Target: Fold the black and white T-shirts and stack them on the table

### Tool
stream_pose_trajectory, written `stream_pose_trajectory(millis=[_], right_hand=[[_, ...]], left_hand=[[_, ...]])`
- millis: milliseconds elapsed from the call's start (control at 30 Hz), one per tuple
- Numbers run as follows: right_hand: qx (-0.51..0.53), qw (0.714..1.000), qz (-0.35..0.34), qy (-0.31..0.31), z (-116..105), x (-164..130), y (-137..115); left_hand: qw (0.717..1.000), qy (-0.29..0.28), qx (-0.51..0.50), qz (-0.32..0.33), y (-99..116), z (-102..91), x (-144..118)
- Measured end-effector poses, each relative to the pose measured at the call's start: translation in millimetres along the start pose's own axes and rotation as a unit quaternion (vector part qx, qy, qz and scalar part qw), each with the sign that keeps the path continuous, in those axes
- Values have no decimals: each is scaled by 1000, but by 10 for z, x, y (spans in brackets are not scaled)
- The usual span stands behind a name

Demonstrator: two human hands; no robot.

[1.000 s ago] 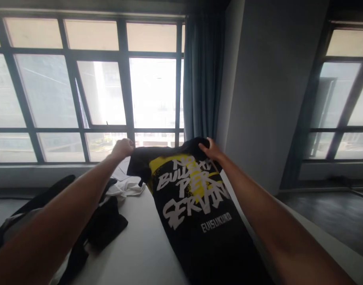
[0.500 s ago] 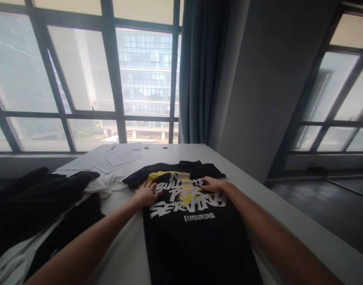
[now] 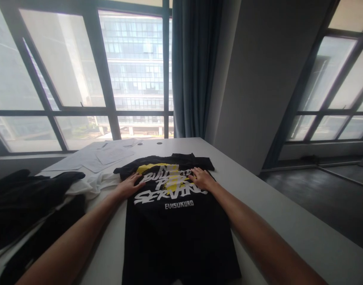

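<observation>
A black T-shirt (image 3: 178, 233) with white lettering and a yellow print lies spread on the white table (image 3: 253, 213), its collar end toward the window. My left hand (image 3: 129, 185) rests on the shirt's left edge beside the lettering, fingers stretched out. On the other side, my right hand (image 3: 201, 178) lies on the right part of the print, its fingers extended over the cloth. Neither hand grips the fabric. The shirt's near hem reaches the bottom of the view.
Dark clothes (image 3: 23, 202) are heaped at the left, with a white cloth (image 3: 95, 186) beside them. Paper sheets (image 3: 89, 156) lie on the table's far left part. Beyond the table are a window (image 3: 134, 75), a blue-grey curtain (image 3: 190, 71) and a grey pillar (image 3: 258, 75).
The view has shifted, so the shirt and table appear farther left. My right hand now lies flatter with its fingers spread on the print; the shirt's front looks smoother.
</observation>
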State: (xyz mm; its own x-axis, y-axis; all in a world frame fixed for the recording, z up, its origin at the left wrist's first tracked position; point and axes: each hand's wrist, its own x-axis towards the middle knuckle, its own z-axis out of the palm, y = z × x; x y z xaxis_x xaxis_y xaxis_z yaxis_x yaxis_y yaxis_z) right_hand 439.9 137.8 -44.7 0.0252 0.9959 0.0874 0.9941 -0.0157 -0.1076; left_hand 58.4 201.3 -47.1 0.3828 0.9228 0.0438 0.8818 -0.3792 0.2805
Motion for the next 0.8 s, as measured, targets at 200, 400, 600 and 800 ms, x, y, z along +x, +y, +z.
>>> stream_pose_trajectory(millis=[200,400,600,800], right_hand=[[-97,994,-11,51,-250,-346,-243],[-58,998,21,-33,-574,-945,-673],[-83,985,3,-154,-631,-1527,-839],[-80,970,28,-227,-708,-1463,-601]], left_hand=[[998,-25,47,-27,117,17,-200],[997,-11,59,-52,269,15,-559],[990,-12,63,-129,469,68,-923],[989,16,98,-111,538,-29,-1227]])
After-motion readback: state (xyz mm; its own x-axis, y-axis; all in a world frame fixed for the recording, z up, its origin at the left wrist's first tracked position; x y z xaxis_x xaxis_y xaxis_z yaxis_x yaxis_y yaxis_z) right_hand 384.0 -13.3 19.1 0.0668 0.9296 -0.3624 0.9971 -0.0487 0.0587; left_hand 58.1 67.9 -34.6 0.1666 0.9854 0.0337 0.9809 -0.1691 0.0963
